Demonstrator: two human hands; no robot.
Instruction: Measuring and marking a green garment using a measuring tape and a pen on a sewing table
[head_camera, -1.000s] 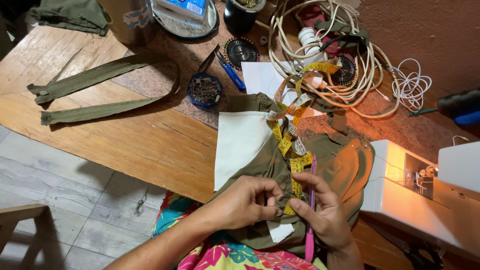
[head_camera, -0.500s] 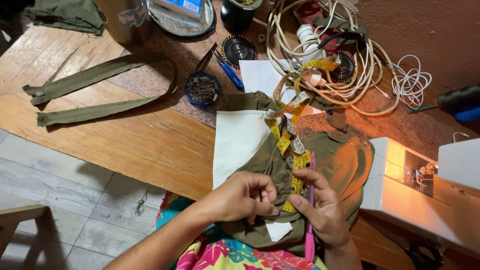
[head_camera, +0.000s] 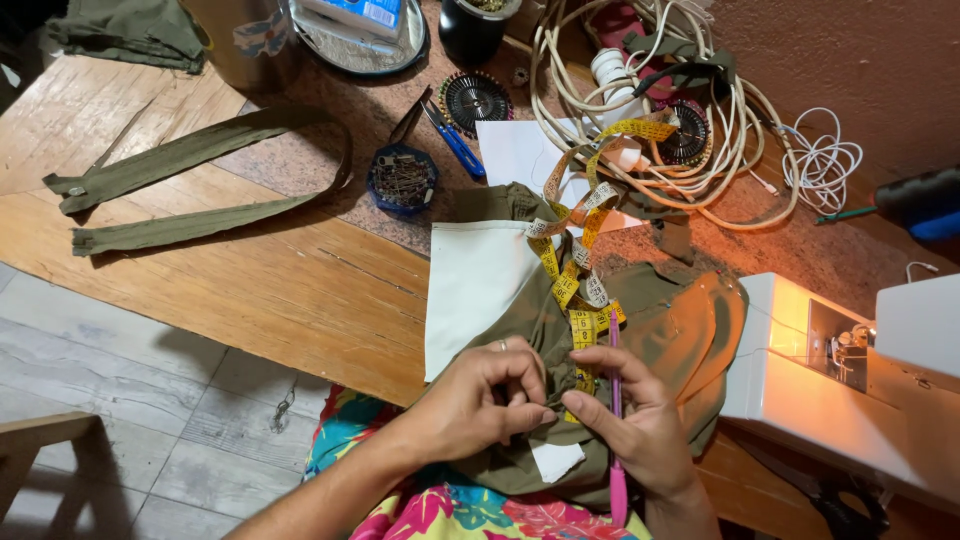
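While two hands, left (head_camera: 480, 405) and right (head_camera: 640, 430), pinch one olive garment (head_camera: 670, 330), right grips one pink pen (head_camera: 615, 420).

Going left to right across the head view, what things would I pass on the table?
Olive fabric straps → blue pin dish → white fabric panel → yellow tape measure → coiled white cable → white sewing machine.

Warm orange glow from the sewing machine (head_camera: 800, 370) lamp at right; left dimmer, sharp focus overall.
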